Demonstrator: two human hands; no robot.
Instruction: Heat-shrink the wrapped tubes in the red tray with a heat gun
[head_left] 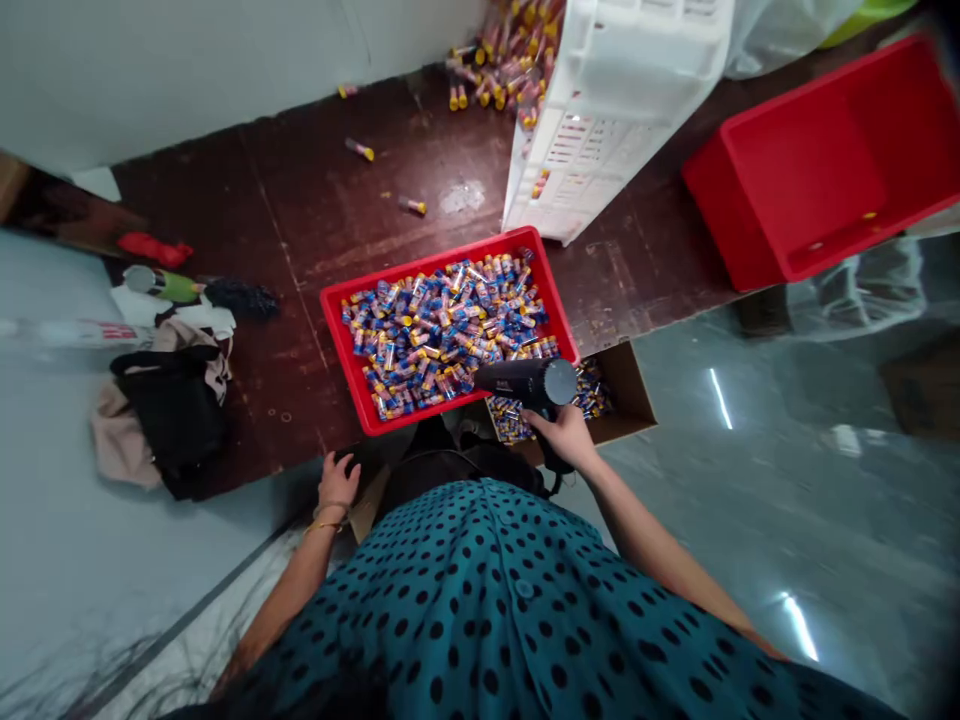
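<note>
My right hand (568,436) is closed round the handle of a black hair dryer (526,383), its barrel lying sideways over the front edge of a red tray (339,335) full of small blue, yellow and pink tubes (442,330). My left hand (337,482) rests low at the near edge of the dark platform, fingers curled down on something dark that I cannot make out. A cardboard box (634,392) with more of the tubes sits right of the tray, under the dryer.
A white slatted crate (611,110) stands behind the tray, with more tubes heaped behind it (502,55). An empty red bin (825,160) is at the right. Loose tubes lie on the dark platform (300,200). A black bag and cloths (169,400) lie at left.
</note>
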